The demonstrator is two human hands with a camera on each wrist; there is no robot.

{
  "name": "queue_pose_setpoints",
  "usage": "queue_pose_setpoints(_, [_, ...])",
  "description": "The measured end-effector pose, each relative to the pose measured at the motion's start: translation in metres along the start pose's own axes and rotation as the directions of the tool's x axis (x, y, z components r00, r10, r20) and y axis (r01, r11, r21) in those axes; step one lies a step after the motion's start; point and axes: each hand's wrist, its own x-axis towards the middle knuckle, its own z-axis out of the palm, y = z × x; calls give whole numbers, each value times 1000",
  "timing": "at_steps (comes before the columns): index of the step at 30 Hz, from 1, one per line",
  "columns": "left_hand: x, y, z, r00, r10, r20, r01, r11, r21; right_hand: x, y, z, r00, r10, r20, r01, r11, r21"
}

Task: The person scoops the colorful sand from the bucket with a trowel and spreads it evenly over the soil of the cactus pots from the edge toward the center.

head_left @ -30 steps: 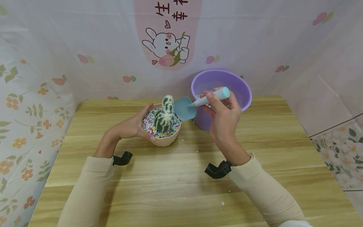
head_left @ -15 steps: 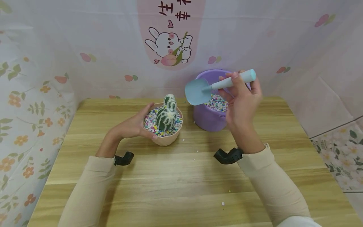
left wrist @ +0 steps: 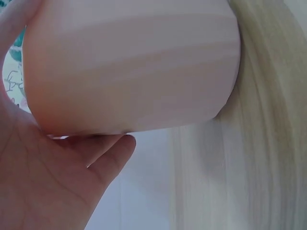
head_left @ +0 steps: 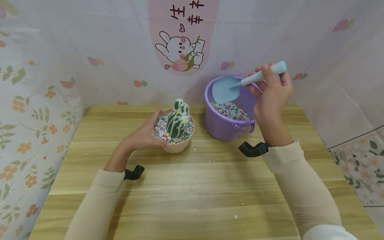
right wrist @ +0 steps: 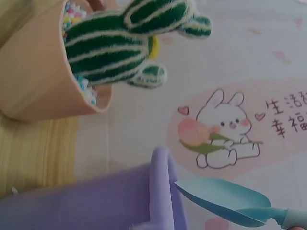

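A green cactus with white stripes [head_left: 177, 125] stands in a peach flowerpot [head_left: 177, 147] filled with multicoloured pebbles. My left hand [head_left: 145, 132] grips the pot's left side, thumb near the front rim and fingers behind; the left wrist view shows the palm against the pot wall [left wrist: 134, 72]. Over the purple bucket [head_left: 220, 125], my right hand [head_left: 274, 96] pinches the pale handle of a light blue trowel [head_left: 226, 89]. The blade hangs above the pebbles [head_left: 230, 111] in the bucket, overlapping its far rim in the head view.
Both things stand on a wood-grain table [head_left: 177, 193], near its back edge. Behind them hangs a printed curtain [head_left: 120, 50] with a rabbit picture. A few stray pebbles [head_left: 236, 216] lie on the tabletop, and the bucket's handle [head_left: 247, 129] hangs at its front right.
My right hand has carried the trowel from beside the cactus up and to the right, over the bucket. My left hand keeps its grip on the flowerpot.
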Motion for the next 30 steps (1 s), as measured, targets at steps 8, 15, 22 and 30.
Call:
queue_pose_setpoints(8, [-5,5,6,996,-43,-73,48,997,64,19,1,-6,999,47,-13,-48,996,-71])
queue_pose_setpoints(15, [-4,6,11,992,-51,-116,57,997,47,34,4,-9,996,92,4,-91,986,-142])
queue_pose_setpoints(22, [-4,10,20,982,-79,-173,90,995,52,50,10,-12,990,137,3,-133,960,-247])
queue_pose_setpoints(30, [0,16,31,957,-123,-263,141,989,48,67,15,-17,986,166,15,-153,938,-311])
